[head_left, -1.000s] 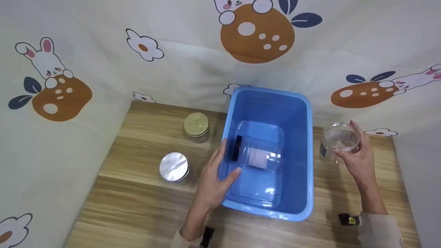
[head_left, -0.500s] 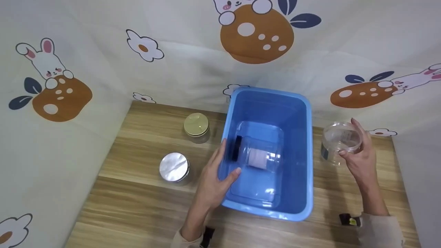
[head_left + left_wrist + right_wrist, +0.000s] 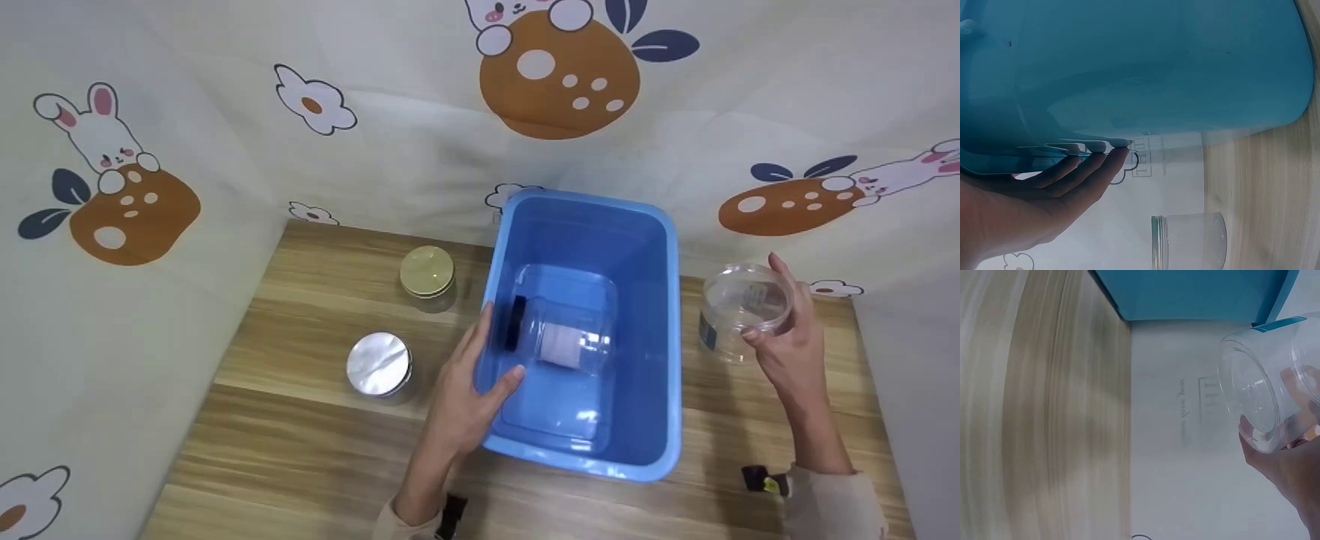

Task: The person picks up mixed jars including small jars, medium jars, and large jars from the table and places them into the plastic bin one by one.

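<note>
My left hand [image 3: 459, 405] holds the left rim of a blue plastic bin [image 3: 673, 337], thumb over the inside and fingers along the outer wall. In the left wrist view those fingers [image 3: 1095, 174] lie against the wall. On the right, my right hand [image 3: 795, 356] grips a clear plastic jar [image 3: 739, 300] around its side. The jar has an open top and a blue label, and the right wrist view shows its round base [image 3: 1249, 391] raised off the table. Inside the bin a clear jar [image 3: 562, 341] with a black lid and pale label lies on its side.
Left of the bin stand two clear jars, one with a gold lid [image 3: 427, 270], the other with a silver lid [image 3: 379, 364]. The wooden table [image 3: 285, 435] is bounded by a printed cloth backdrop [image 3: 390, 165] behind and at both sides.
My right hand has shifted slightly to the right with the clear jar in its grip. The left hand and the bin stay where they were.
</note>
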